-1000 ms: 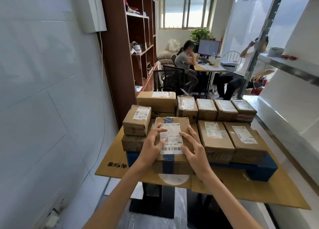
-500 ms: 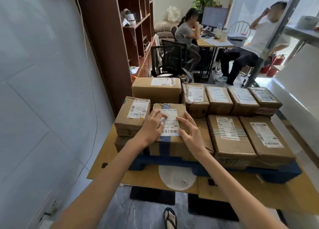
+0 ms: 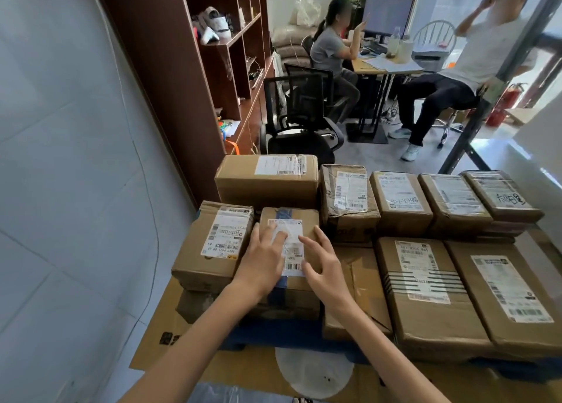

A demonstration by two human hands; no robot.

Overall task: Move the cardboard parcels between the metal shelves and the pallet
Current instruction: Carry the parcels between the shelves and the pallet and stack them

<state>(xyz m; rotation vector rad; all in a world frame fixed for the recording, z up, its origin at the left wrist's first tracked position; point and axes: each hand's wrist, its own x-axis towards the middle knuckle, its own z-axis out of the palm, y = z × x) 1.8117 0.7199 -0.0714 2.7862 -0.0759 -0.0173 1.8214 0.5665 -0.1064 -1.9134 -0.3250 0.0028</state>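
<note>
Now left hand (image 3: 264, 261) and right hand (image 3: 326, 270) lie flat, fingers straight and ungripping, atop one parcel (image 3: 299, 220) of eleven visible.

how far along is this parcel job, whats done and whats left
Done: two rows of parcels are stacked on the blue pallet. In hand: the left hand and right hand rest flat on the blue-taped parcel in the front row; placing or lifting, I cannot tell. Left: unclear, since only a post of the metal shelf shows.
</note>
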